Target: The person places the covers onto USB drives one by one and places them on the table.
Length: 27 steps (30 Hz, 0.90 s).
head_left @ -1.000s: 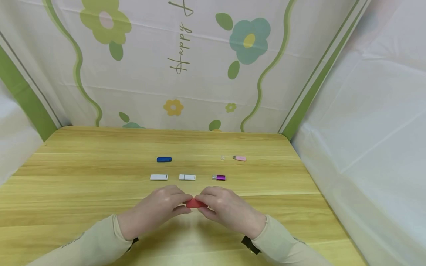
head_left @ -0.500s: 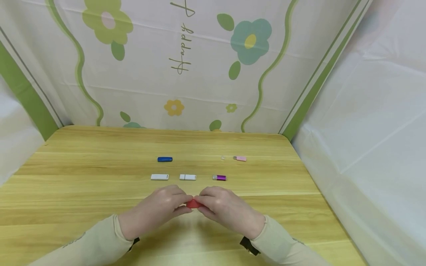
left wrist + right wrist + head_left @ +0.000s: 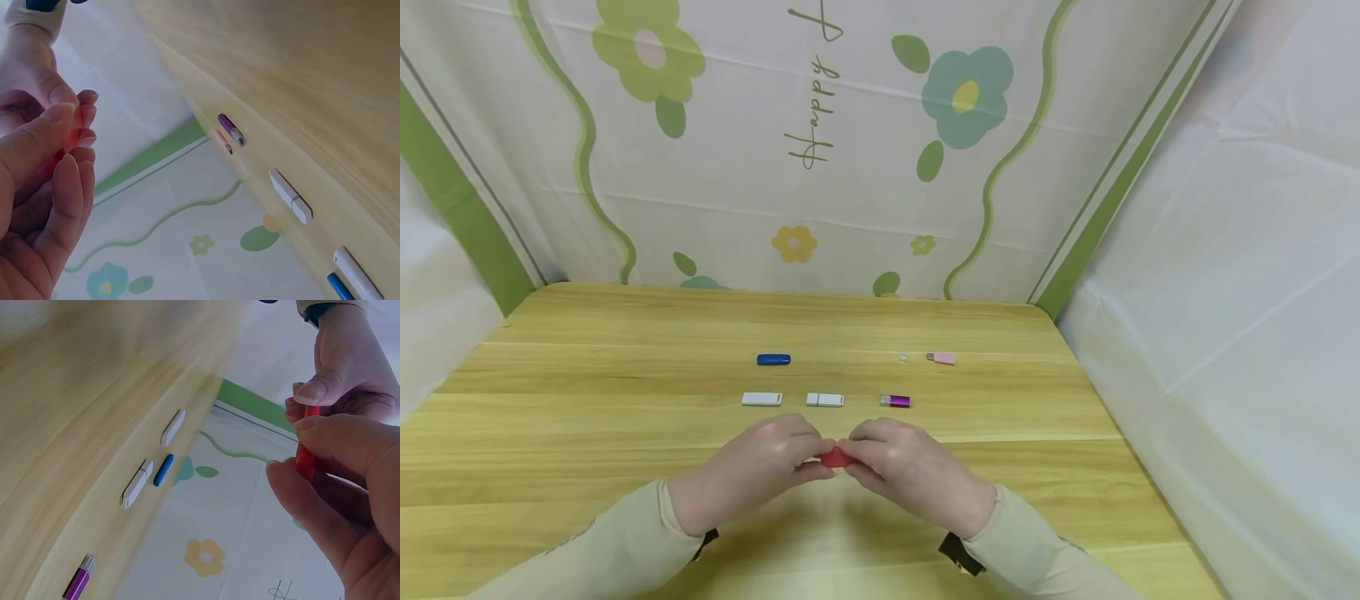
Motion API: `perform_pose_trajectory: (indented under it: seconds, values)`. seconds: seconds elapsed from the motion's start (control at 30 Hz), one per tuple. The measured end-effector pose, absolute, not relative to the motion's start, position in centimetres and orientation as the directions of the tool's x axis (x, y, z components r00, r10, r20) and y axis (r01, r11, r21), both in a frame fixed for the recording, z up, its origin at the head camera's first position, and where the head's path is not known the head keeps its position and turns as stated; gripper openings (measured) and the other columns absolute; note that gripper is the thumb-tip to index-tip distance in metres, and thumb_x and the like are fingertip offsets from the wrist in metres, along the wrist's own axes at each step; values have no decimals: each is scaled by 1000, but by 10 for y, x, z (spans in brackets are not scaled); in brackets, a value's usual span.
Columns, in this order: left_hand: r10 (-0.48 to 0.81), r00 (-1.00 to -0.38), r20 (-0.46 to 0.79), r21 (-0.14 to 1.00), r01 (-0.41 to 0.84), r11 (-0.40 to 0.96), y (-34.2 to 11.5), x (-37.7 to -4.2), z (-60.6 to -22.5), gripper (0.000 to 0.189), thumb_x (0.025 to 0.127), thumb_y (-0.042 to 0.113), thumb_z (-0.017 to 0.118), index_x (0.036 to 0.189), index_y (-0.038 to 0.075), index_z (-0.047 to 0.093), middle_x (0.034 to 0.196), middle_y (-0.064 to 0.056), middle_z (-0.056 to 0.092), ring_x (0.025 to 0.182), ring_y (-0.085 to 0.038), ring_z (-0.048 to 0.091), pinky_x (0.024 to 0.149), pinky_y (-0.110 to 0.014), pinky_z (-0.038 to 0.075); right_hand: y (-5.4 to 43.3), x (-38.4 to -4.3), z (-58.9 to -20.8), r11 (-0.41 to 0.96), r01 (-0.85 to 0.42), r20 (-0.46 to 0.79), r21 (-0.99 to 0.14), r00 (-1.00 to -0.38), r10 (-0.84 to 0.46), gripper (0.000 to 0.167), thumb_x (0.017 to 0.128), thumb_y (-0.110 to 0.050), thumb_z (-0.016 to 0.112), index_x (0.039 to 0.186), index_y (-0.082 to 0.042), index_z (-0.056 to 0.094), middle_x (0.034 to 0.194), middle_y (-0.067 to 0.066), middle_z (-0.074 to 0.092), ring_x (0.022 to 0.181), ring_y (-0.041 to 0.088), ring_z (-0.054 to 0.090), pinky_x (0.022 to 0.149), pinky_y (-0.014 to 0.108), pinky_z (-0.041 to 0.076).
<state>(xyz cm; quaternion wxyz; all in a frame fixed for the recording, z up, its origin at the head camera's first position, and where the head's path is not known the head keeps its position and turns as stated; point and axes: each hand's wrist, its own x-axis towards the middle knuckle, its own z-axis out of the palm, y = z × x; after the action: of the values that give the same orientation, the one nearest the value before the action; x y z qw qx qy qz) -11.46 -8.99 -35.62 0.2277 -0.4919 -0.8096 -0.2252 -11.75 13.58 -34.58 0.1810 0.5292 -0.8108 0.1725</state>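
Between both hands, held just above the near part of the table, is a small flat red USB stick [image 3: 835, 457]; fingers cover much of it and no plug shows. My left hand [image 3: 752, 467] pinches its left end between thumb and fingers. The other end is pinched by my right hand [image 3: 913, 475], thumb below and fingers above. Seen from the right wrist, the red stick [image 3: 305, 459] appears as a narrow bar between the fingertips. In the left wrist view only a slip of red shows behind the fingers.
On the wooden table [image 3: 625, 367] beyond the hands lie a white USB stick [image 3: 762, 399], a white capped one [image 3: 825, 400] and a purple one [image 3: 895, 401]. Farther back are a blue stick [image 3: 773, 359], a small clear cap [image 3: 903, 357] and a pink stick [image 3: 942, 358]. Flowered cloth hangs behind.
Both hands keep nearly the same pose around the red USB stick. Slightly less of its right side shows than one second ago. The head view has shifted a little.
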Motion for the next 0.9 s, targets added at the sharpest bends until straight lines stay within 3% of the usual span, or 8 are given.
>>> perform_pose_trajectory:
  seconds: [0.23, 0.57, 0.9]
  values:
    - [723, -355, 593, 91, 922, 377, -90, -118, -353, 22, 71, 15, 88, 84, 7, 74, 76, 5, 66, 68, -4, 58, 64, -10, 47, 134, -119, -346, 366, -929, 486, -50, -342, -804, 16, 81, -8, 83, 95, -5, 76, 90, 1, 68, 77, 7, 63, 73, 6, 46]
    - [736, -360, 573, 98, 922, 375, -91, -120, -354, 21, 72, 16, 88, 86, 7, 75, 77, 4, 68, 69, -6, 59, 66, -11, 48, 130, -121, -351, 402, -915, 466, -27, -367, -805, 14, 81, -10, 82, 94, -5, 76, 88, 0, 68, 77, 6, 63, 73, 6, 45]
    - [724, -486, 490, 257, 874, 412, -88, -147, -368, 14, 77, 12, 85, 87, 8, 76, 79, 4, 70, 70, -5, 63, 66, -12, 49, 129, -146, -350, 410, -907, 406, -98, -412, -816, 11, 82, -5, 81, 91, -3, 76, 86, 2, 69, 76, 8, 65, 71, 7, 47]
